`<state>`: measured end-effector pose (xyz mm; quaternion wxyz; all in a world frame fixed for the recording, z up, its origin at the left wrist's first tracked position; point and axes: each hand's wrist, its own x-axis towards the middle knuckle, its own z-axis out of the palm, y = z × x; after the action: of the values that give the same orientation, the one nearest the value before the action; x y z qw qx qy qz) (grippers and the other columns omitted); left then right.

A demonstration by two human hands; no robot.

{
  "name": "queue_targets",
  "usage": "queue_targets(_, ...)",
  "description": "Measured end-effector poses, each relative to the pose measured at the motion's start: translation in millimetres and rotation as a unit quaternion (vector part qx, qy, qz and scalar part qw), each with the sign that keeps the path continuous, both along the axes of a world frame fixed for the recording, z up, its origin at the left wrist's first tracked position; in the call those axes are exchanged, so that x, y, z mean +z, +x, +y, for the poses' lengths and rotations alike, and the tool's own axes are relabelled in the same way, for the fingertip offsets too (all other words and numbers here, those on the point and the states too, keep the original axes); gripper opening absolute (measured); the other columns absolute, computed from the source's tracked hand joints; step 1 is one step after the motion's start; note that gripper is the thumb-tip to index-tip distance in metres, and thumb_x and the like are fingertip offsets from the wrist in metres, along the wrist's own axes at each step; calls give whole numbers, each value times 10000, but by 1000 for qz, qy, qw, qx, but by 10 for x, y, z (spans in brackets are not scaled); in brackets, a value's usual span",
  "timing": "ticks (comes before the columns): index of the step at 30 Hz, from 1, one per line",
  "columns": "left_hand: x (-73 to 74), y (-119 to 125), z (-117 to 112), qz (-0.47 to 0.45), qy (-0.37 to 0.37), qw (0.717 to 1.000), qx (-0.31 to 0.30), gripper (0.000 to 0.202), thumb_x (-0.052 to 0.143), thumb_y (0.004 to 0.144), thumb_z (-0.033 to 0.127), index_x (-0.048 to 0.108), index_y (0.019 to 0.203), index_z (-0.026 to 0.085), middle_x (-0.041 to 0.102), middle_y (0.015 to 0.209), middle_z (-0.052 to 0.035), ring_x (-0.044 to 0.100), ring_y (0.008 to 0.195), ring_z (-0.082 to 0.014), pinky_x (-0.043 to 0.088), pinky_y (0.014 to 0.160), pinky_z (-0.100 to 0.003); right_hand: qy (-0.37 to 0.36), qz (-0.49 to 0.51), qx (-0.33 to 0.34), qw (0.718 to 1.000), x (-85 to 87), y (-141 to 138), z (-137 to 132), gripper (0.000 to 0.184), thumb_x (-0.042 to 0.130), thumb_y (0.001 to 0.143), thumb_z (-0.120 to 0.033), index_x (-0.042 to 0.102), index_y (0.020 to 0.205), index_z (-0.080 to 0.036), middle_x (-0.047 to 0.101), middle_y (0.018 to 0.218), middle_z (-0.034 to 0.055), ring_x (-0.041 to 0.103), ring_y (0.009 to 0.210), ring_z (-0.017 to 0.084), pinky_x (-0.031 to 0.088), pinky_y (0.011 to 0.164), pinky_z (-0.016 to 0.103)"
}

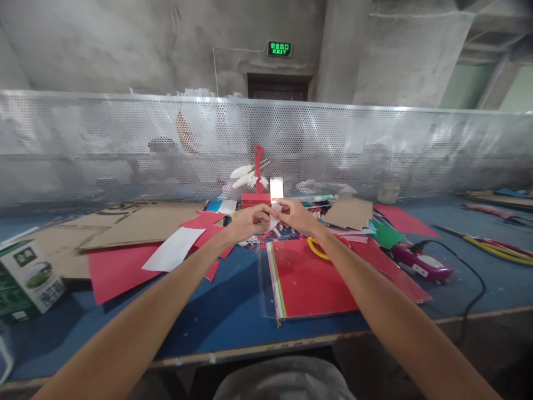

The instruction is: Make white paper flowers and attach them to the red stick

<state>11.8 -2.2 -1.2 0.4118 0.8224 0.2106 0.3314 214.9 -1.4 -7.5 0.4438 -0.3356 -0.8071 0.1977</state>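
Both arms reach out over the blue table (216, 316). My left hand (250, 221) and my right hand (296, 214) meet in the middle, each pinching a small white piece of paper (275, 218) held between them above the table. Just beyond the hands stands a red holder (256, 197) with a red handle and white paper shapes on sticks. Under my right forearm lies a stack of coloured paper sheets (308, 280) in a clear sleeve, red on top, with a yellow ring (315, 249) at its far edge.
Brown cardboard (137, 225), red sheets (114, 269) and a white sheet (174, 248) lie left. A green-and-white box (27, 278) stands at the far left. A purple glue gun (420, 262) with black cord lies right. A perforated metal screen (375, 144) backs the table.
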Motion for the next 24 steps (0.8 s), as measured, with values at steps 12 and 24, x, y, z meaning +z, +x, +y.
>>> queue_targets(12,-80,-30,206,-1,38,988,148,199,692,696,249,701,876,164,673,831,-40,608,733,-141,457,659,-252,26,4,-6,1000,-6,-36,-26,457,574,736,-128,529,1181,-221,529,1298,89,481,1226,224,491,866,327)
queue_targets(24,-103,33,199,-138,-64,973,172,223,715,675,279,607,830,162,681,794,-40,609,661,-139,465,611,-261,-131,43,99,986,-26,-117,-76,485,679,780,-244,474,1219,-212,681,909,55,656,837,183,511,743,311)
